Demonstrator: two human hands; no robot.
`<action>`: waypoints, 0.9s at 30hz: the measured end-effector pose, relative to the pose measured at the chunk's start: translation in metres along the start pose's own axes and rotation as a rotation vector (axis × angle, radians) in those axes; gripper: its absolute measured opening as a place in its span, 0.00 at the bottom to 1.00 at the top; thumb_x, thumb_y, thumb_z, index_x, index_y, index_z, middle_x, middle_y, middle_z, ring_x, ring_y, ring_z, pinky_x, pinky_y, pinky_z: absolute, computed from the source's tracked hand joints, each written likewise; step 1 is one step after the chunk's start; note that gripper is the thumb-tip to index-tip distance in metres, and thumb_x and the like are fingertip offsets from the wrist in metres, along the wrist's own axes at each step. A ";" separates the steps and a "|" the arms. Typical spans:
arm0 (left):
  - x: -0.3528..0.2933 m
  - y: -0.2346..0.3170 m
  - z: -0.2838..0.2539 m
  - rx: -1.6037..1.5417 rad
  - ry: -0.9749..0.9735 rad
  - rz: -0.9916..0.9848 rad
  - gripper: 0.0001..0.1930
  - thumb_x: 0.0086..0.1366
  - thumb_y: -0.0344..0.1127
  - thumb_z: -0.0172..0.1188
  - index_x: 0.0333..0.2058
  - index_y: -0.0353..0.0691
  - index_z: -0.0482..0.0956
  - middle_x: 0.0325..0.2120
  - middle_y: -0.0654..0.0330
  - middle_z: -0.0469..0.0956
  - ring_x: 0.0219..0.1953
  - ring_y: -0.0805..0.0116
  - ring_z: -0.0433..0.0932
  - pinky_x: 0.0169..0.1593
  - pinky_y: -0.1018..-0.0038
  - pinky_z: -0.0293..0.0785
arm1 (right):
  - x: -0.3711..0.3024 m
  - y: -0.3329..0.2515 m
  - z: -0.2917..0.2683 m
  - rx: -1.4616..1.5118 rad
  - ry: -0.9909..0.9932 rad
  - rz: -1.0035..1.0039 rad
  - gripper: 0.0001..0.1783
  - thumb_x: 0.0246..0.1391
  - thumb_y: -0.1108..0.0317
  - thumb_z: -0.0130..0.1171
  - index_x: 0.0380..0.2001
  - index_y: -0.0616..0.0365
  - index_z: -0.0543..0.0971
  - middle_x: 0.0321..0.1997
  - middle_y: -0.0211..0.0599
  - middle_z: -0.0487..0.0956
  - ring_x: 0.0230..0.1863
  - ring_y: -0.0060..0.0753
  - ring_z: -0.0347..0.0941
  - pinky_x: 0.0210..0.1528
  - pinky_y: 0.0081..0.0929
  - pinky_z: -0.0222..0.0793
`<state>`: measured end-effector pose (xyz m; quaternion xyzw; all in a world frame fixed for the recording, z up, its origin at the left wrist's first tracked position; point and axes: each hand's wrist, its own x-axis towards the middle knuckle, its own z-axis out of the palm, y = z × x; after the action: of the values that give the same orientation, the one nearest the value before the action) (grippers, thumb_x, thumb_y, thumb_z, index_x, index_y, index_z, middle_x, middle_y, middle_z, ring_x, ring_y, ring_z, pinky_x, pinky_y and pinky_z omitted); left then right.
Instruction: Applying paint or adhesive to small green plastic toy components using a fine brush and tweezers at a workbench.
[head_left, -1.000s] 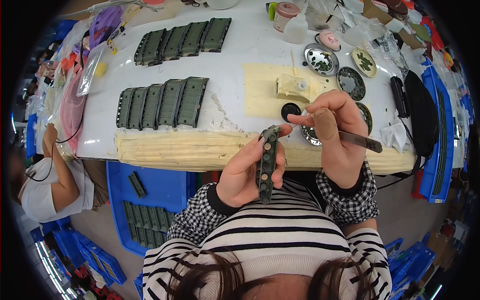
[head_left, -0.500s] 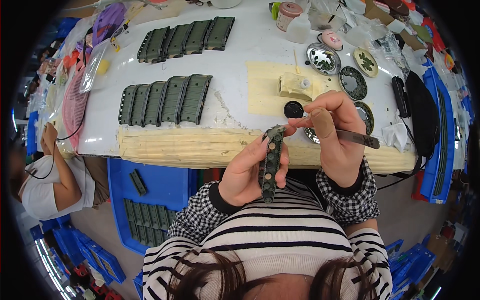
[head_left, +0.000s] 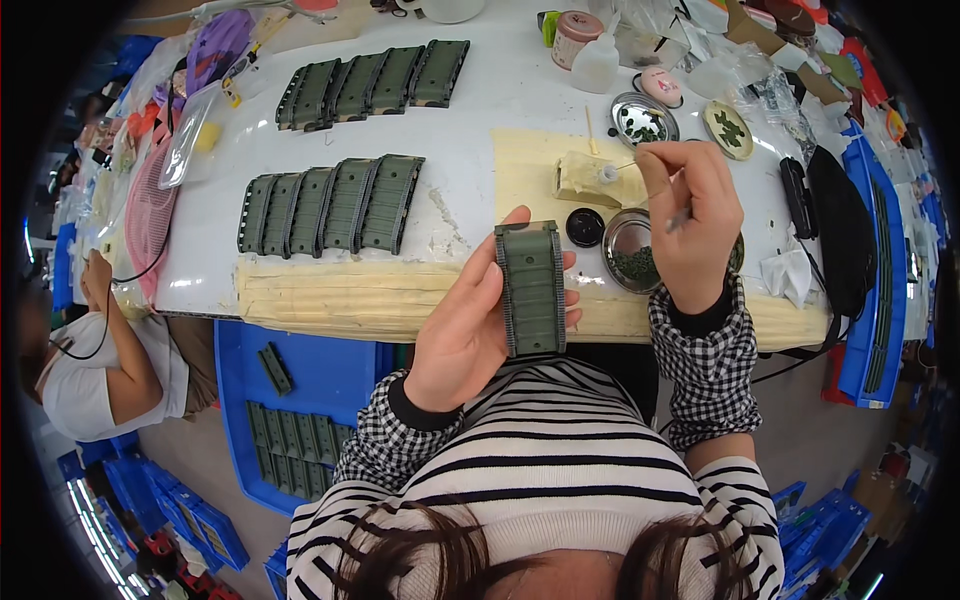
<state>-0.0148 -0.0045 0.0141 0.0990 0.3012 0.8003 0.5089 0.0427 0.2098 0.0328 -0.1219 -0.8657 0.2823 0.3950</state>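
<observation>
My left hand (head_left: 462, 320) is wrapped round a dark green ribbed plastic part (head_left: 531, 290), its broad slatted face turned up. The part is held just in front of the table's padded edge. My right hand (head_left: 695, 215) pinches a thin stick (head_left: 628, 165), whose tip is at the mouth of a small white bottle (head_left: 607, 172). A pair of metal tweezers (head_left: 680, 219) is tucked in the same hand, mostly hidden by the fingers. The bottle sits in a tape-covered block (head_left: 575, 180). Below the right hand is a round metal dish (head_left: 628, 238) with small green pieces.
Two rows of similar green parts (head_left: 330, 208) lie on the table's left. A small black cap (head_left: 585, 228), a metal tin (head_left: 643, 120) and a cream lid (head_left: 729, 130) with green pieces stand around the block. A blue bin (head_left: 300, 400) holds more parts. Another person (head_left: 120, 350) sits at left.
My right hand has moved up and away from the part, bringing the stick to the bottle. My left hand has turned the part from its narrow side to its broad face.
</observation>
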 end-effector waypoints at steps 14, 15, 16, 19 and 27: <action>-0.002 0.005 -0.006 1.005 -0.015 0.233 0.27 0.65 0.26 0.57 0.63 0.37 0.66 0.44 0.62 0.70 0.44 0.77 0.67 0.48 0.81 0.64 | -0.024 -0.032 -0.003 0.704 -0.298 0.205 0.05 0.64 0.75 0.53 0.39 0.66 0.73 0.37 0.33 0.76 0.36 0.15 0.73 0.38 0.14 0.70; -0.002 0.004 -0.007 1.003 -0.019 0.250 0.27 0.64 0.26 0.57 0.63 0.37 0.67 0.44 0.62 0.70 0.44 0.77 0.67 0.47 0.82 0.64 | -0.024 -0.033 -0.003 0.711 -0.309 0.209 0.05 0.64 0.75 0.52 0.39 0.66 0.73 0.37 0.33 0.76 0.36 0.15 0.73 0.38 0.14 0.70; -0.001 0.003 -0.008 1.001 -0.024 0.267 0.27 0.64 0.25 0.57 0.63 0.37 0.67 0.43 0.62 0.70 0.43 0.77 0.67 0.46 0.82 0.64 | -0.024 -0.034 -0.003 0.719 -0.320 0.214 0.04 0.64 0.75 0.52 0.39 0.66 0.73 0.37 0.33 0.76 0.36 0.16 0.73 0.37 0.14 0.70; -0.002 0.002 -0.009 1.004 -0.027 0.282 0.27 0.63 0.25 0.57 0.62 0.37 0.68 0.43 0.61 0.70 0.43 0.77 0.67 0.45 0.82 0.64 | -0.024 -0.034 -0.002 0.725 -0.343 0.215 0.04 0.64 0.75 0.52 0.39 0.66 0.73 0.37 0.34 0.76 0.35 0.16 0.73 0.37 0.14 0.70; -0.002 0.001 -0.009 1.015 -0.024 0.295 0.27 0.63 0.25 0.57 0.62 0.38 0.68 0.44 0.61 0.70 0.43 0.77 0.68 0.46 0.82 0.64 | -0.024 -0.033 -0.001 0.676 -0.352 0.173 0.04 0.64 0.76 0.52 0.39 0.67 0.73 0.36 0.34 0.75 0.35 0.18 0.74 0.39 0.15 0.72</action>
<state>-0.0188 -0.0101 0.0081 0.3832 0.6280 0.6157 0.2825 0.0594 0.1727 0.0380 -0.0074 -0.7650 0.6004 0.2330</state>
